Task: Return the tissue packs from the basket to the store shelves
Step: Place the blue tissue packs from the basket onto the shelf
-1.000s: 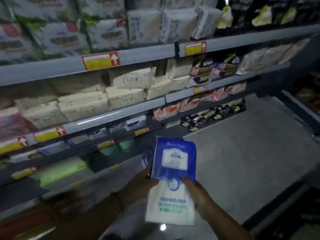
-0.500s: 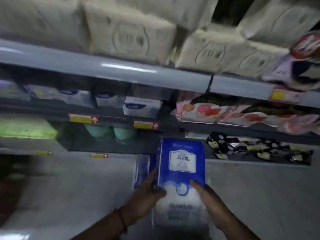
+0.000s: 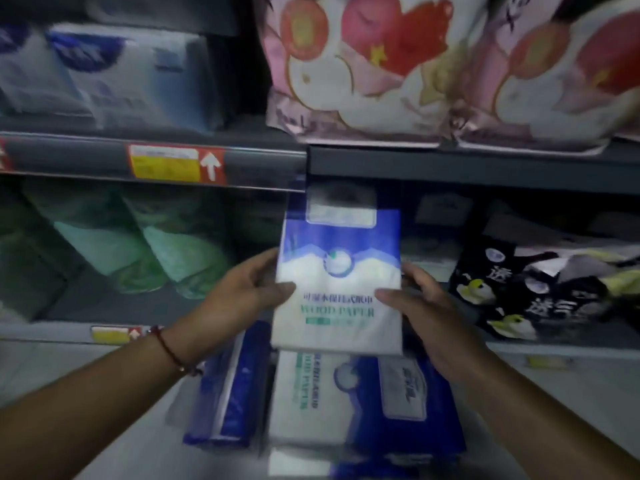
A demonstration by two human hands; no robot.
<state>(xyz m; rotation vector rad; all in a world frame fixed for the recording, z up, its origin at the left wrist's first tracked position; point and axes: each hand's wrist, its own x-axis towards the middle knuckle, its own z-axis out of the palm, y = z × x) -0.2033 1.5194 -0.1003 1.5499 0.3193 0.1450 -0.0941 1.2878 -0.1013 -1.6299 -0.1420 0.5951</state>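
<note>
Tissue pack (image 3: 337,282): I pinch its sides, left hand (image 3: 239,299) and right hand (image 3: 429,313), top end under the shelf edge (image 3: 450,168), presumably to slide it in.

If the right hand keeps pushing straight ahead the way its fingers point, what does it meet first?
Probably only the blue-and-white tissue pack the right hand already holds; beyond it, the dark shelf slot looks free, though depth there is unclear.

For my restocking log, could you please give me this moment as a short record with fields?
held item: blue-and-white tissue pack
left hand: grips its left edge
right hand: grips its right edge
pack position: top end under the lower shelf rail
below it: matching packs
left neighbours: green packs
right neighbours: black packs
</note>
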